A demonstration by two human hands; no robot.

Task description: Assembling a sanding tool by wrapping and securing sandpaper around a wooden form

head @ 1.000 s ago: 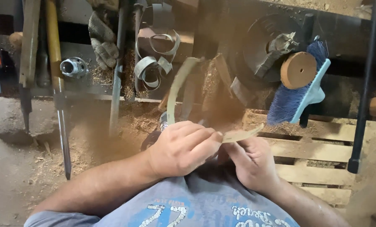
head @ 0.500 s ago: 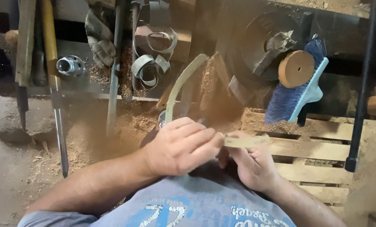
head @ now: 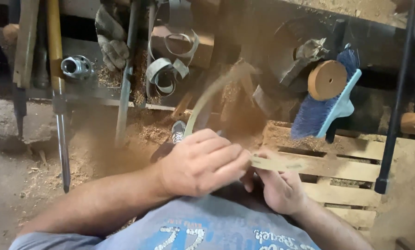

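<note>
Near the lower middle of the frame, both hands meet over a thin, pale wooden strip (head: 281, 163) that lies flat and level between them. The left hand (head: 202, 162) is curled closed around the strip's near end, knuckles up, and from under it a curved, band-like length (head: 207, 99) sweeps up toward the upper middle; motion blur hides whether that curve is the same piece or something separate. The right hand (head: 279, 187) sits just below and behind the strip, thumb and fingers pinched on it from underneath, so both hands are closed on the wood. Beneath them a slatted wooden pallet (head: 351, 169) fills the lower right, and sawdust (head: 101, 153) covers the floor toward the left. At the right, a blue brush (head: 325, 104) with a pale handle leans beside a round tan disc (head: 327, 79). Along the top, coiled metal bands (head: 168, 67), a worn glove (head: 111, 34) and long tool handles (head: 54, 51) hang or lean. To my eye, working a strip this thin goes best with the grips kept close together and pressure spread along the fingers, not at one point, since slender wood would likely crack if bent sharply. Keeping the wrists level should stop it twisting.
</note>
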